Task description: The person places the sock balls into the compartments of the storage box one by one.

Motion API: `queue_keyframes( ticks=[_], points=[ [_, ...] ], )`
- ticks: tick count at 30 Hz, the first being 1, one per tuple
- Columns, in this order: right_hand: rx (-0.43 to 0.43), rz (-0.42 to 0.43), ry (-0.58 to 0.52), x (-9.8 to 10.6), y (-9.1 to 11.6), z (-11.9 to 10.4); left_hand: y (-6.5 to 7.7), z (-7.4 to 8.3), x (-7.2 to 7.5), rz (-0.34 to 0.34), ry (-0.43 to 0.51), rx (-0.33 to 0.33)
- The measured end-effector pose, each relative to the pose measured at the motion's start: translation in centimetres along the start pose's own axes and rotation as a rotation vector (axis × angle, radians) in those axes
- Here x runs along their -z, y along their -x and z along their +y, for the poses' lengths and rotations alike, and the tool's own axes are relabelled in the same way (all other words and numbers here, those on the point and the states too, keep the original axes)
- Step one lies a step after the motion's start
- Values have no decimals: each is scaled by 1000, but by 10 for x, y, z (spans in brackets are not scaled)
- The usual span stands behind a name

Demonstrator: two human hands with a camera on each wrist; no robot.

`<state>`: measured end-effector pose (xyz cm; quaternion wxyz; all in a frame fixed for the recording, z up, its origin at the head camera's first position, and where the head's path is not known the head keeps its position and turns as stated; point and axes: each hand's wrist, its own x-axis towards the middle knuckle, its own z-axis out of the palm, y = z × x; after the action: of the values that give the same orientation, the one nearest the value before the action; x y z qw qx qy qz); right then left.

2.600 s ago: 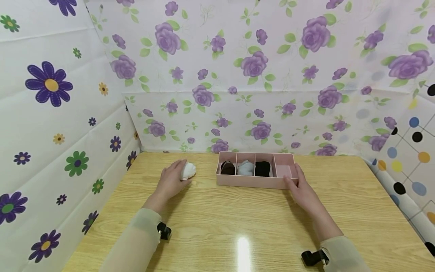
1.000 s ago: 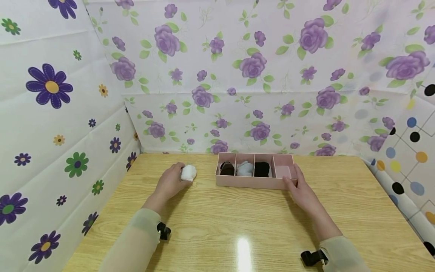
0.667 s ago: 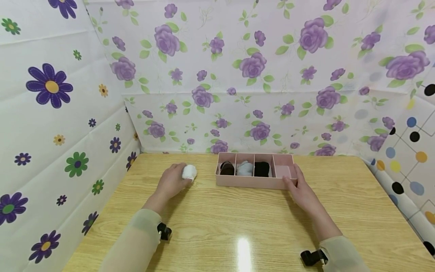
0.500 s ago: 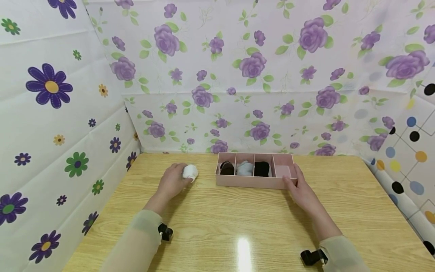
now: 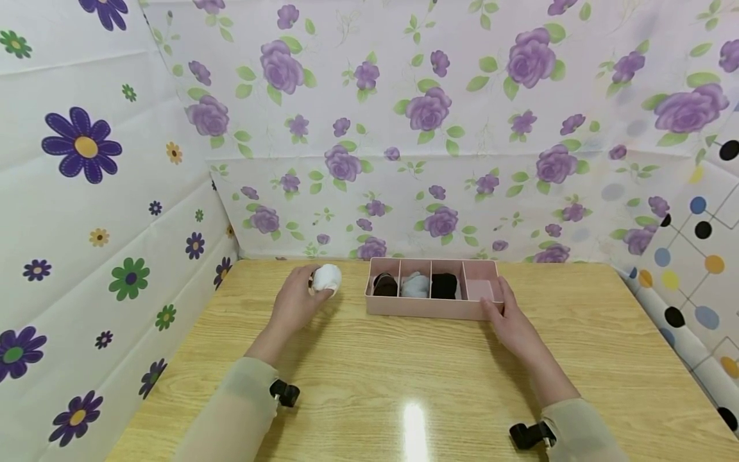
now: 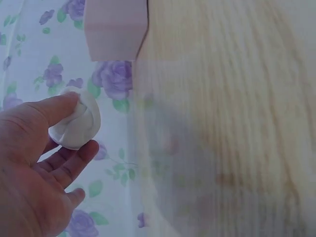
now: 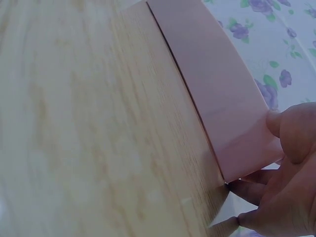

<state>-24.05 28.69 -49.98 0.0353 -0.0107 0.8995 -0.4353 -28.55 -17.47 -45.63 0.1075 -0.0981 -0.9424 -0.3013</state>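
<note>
My left hand [image 5: 296, 300] pinches a balled-up white sock [image 5: 327, 280] between thumb and fingers, raised above the table left of the box. In the left wrist view the sock [image 6: 79, 123] shows its folded layers, the thumb across its near face. A pink divided box [image 5: 427, 308] stands near the table's back edge. My right hand [image 5: 516, 327] grips its right end, thumb over the front rim and fingers along the end wall. In the box, left to right, lie a brown rolled sock [image 5: 385, 285], a light grey one [image 5: 415, 285] and a black one [image 5: 444, 286]; the rightmost compartment holds nothing.
The wooden table [image 5: 369, 378] reflects a bright light near its front. A flowered back cloth [image 5: 392, 128] hangs right behind the box. Patterned cloths [image 5: 133, 212] close off the left and right sides. Each wrist carries a small black camera [image 5: 285, 392].
My left hand has lifted the white sock off the table, up and slightly to the right. My right hand and the box have stayed in place.
</note>
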Motion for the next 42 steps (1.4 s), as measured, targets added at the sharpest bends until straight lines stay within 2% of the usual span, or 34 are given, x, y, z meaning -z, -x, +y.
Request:
queue_keyframes(
  ticks=[8,19,29,37,42],
  points=[
    [-15,-5,-14,1,2,-2,-5,26,5,16,23,-7],
    [5,0,-26,2,2,-1,-13,60,-2,18,59,-59],
    [18,4,-28,2,2,-1,-21,97,-20,-16,115,-100],
    [36,11,-32,2,3,1,-24,124,-36,-30,140,-176],
    [36,7,-28,1,1,1,-26,139,-47,-45,152,-194]
  ],
)
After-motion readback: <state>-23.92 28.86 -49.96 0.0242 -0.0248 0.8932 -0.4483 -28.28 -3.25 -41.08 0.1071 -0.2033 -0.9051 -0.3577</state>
